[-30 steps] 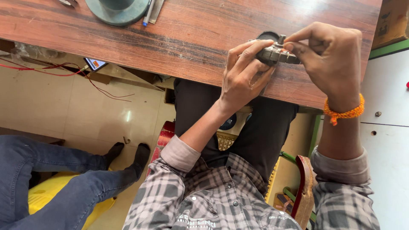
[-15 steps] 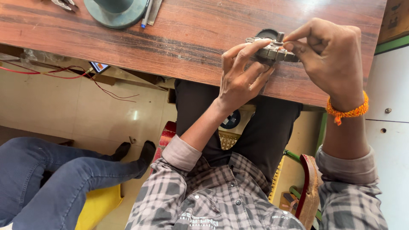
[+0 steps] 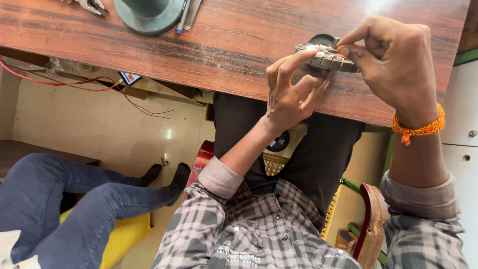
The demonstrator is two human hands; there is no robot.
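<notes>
A small grey metal part (image 3: 323,57) is held just over the near edge of the brown wooden table (image 3: 234,45). My left hand (image 3: 291,92) pinches its left end with fingertips and thumb from below. My right hand (image 3: 393,62), with an orange thread band at the wrist, grips its right end between thumb and forefinger. A dark round piece (image 3: 322,39) shows just behind the part. What the part is exactly, I cannot tell.
A teal round base (image 3: 148,15) stands at the table's far edge with a pen (image 3: 183,16) beside it and pliers (image 3: 89,5) to the left. Red wires (image 3: 74,84) hang under the table. Another person's jeans-clad legs (image 3: 84,199) sit at lower left on a yellow stool.
Both hands have kept hold of the part with only small finger shifts. The other person's legs have drawn in toward the lower left.
</notes>
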